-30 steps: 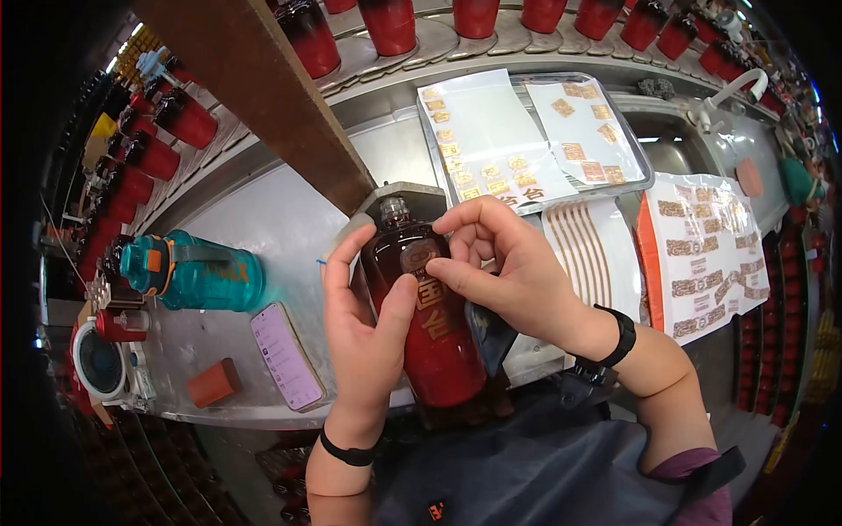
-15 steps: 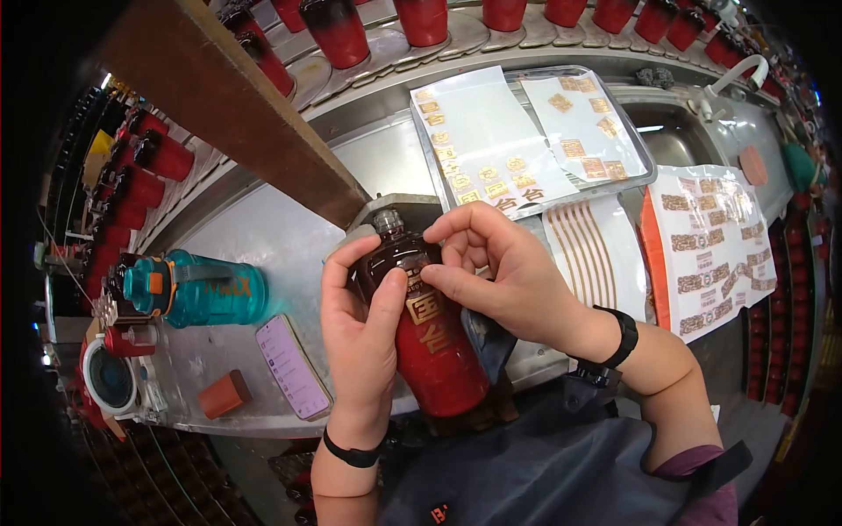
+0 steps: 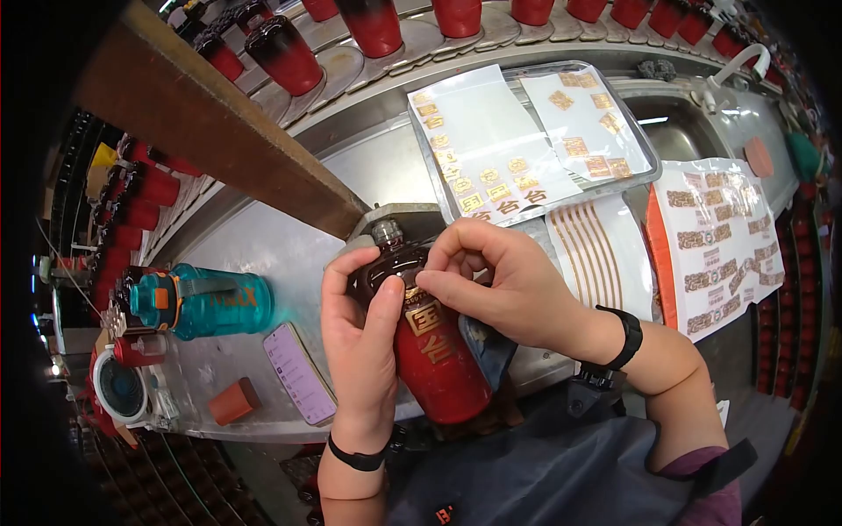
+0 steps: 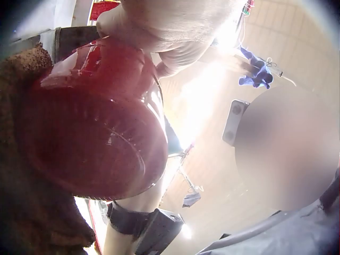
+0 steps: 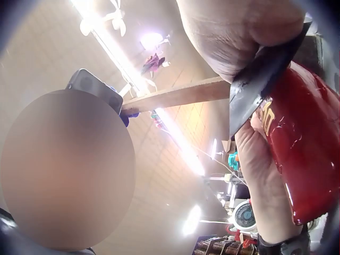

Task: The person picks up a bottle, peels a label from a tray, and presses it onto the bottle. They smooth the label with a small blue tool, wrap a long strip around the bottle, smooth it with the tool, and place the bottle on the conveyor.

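A glossy bottle (image 3: 443, 377), dark at the shoulder and red below, lies tilted with its base toward the person; gold characters run down its front. My left hand (image 3: 364, 337) grips its side near the shoulder, fingers round the far edge and thumb on the front. At the small gold decal (image 3: 410, 279) above the large characters, the bent thumb and forefinger of my right hand (image 3: 500, 276) pinch close together beside the left thumb. A dark flat piece (image 5: 255, 90) shows below the right palm in the right wrist view. The left wrist view shows the bottle's round base (image 4: 95, 143).
A tray (image 3: 653, 158) with sheets of gold decals stands beyond the bottle. To the right lie a striped sheet (image 3: 605, 254) and a printed sheet (image 3: 719, 254). A teal water bottle (image 3: 219, 302), phone (image 3: 300, 373) and red-brown block (image 3: 234, 401) are left. A brown beam (image 3: 228, 131) slants overhead.
The right forefinger has drawn in from the bottle's shoulder edge toward the thumb, and the thumb has shifted slightly down-left. The left hand keeps its grip. Red bottles on the far line have shifted.
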The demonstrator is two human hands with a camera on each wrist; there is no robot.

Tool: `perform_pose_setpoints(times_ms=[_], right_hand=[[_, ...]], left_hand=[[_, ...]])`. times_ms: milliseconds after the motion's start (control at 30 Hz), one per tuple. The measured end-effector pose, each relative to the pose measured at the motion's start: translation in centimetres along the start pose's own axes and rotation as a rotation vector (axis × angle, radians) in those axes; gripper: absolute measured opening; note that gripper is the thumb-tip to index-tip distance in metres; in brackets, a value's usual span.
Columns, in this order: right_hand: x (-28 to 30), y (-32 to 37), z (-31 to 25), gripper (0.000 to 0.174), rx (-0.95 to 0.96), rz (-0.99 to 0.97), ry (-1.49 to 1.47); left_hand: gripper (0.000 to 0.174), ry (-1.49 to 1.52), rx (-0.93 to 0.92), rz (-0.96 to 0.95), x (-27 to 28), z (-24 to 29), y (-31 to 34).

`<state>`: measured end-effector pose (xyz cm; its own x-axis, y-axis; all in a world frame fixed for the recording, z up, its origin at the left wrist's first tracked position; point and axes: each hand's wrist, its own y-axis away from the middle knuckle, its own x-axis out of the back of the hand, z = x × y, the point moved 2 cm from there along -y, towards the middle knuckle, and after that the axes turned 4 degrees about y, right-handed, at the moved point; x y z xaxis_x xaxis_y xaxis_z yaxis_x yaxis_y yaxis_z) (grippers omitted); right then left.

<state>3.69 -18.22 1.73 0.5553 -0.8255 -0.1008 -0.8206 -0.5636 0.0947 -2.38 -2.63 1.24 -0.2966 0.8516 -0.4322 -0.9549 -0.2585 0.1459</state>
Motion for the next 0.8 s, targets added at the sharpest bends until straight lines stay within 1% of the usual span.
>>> perform_pose_setpoints(times_ms=[400, 600, 667, 700, 767, 800], right_hand=[[-0.09, -0.23, -0.41, 0.011, 0.004, 0.013, 0.076], [-0.1, -0.22, -0.28, 0.013, 0.008, 0.007, 0.063], [-0.09, -0.19, -0.12, 0.019, 0.024, 0.034, 0.039], [-0.01, -0.17, -0.04, 0.019, 0.023, 0.034, 0.039], [0.49, -0.1, 0.14, 0.027, 0.005, 0.079, 0.027], [0.76, -0.07, 0.29, 0.027, 0.004, 0.078, 0.028]], left_hand=[[0.033, 0.0, -0.003, 0.024, -0.19, 0.0, 0.09], [0.035, -0.008, -0.021, -0.011, -0.24, -0.08, 0.12], [0.036, -0.023, -0.011, -0.008, -0.18, -0.11, 0.12], [0.036, -0.024, -0.011, -0.008, -0.17, -0.09, 0.12], [0.037, -0.022, 0.0, 0.006, -0.11, -0.02, 0.11], [0.037, -0.021, 0.001, 0.007, -0.04, 0.07, 0.1]])
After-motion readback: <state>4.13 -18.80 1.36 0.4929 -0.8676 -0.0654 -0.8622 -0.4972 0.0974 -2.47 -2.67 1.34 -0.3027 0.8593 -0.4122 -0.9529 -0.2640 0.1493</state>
